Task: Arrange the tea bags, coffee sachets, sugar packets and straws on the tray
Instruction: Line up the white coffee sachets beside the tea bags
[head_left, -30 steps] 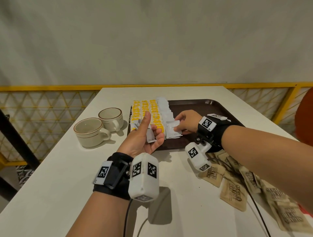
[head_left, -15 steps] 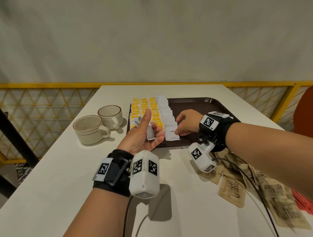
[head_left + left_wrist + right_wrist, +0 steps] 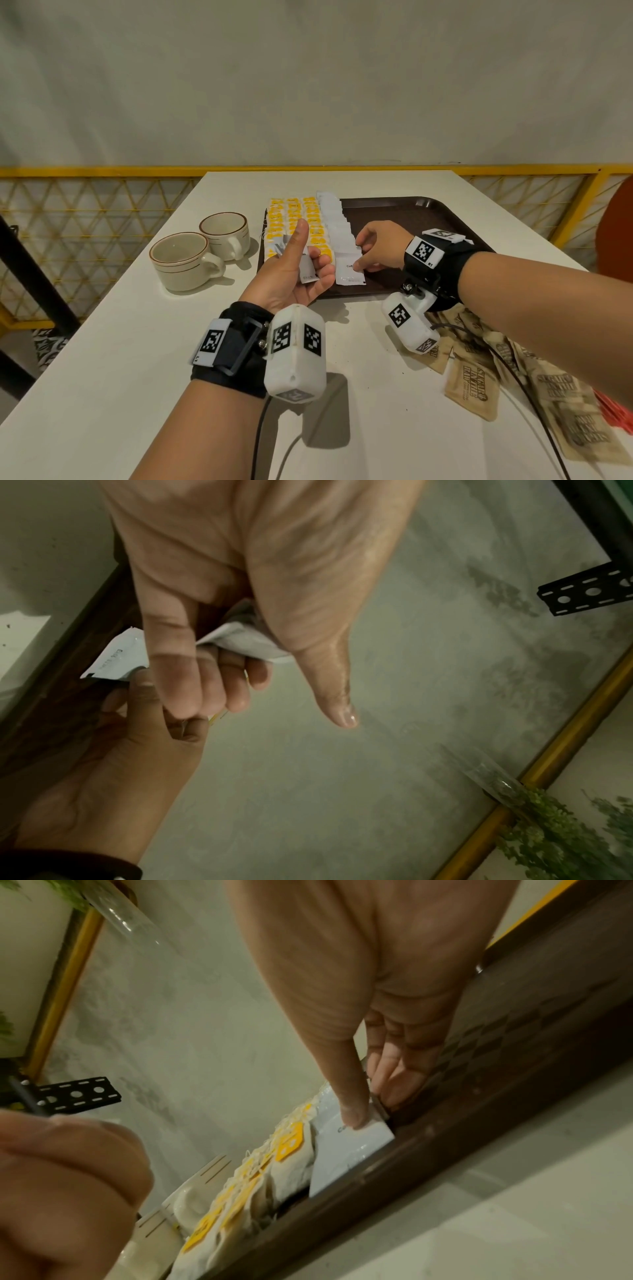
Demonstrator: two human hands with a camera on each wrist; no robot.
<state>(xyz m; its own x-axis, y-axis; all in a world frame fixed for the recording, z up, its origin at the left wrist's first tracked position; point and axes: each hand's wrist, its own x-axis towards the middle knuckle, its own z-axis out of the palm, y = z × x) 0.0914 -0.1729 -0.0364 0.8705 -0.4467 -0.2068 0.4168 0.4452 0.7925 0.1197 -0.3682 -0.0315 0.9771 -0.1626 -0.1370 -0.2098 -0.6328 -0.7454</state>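
A dark brown tray (image 3: pixel 404 214) lies on the white table, holding rows of yellow-tagged tea bags (image 3: pixel 294 216) and a column of white coffee sachets (image 3: pixel 334 219). My left hand (image 3: pixel 298 270) hovers at the tray's near left corner, thumb up, its fingers curled round a few white sachets (image 3: pixel 306 269) (image 3: pixel 116 656). My right hand (image 3: pixel 373 246) (image 3: pixel 373 1091) pinches the nearest white sachet (image 3: pixel 349 270) (image 3: pixel 346 1153) at the front end of the column, thumb on top. Brown sugar packets (image 3: pixel 471 390) lie on the table at the right.
Two beige cups (image 3: pixel 181 260) (image 3: pixel 226 231) stand left of the tray. Red straws (image 3: pixel 616 411) show at the right edge under my forearm. A yellow mesh railing (image 3: pixel 85 219) runs behind and beside the table. Cables trail from both wrist cameras.
My right hand has drawn the front sachet down flat onto the tray at the column's near end. The left hand has stayed in place holding its sachets.
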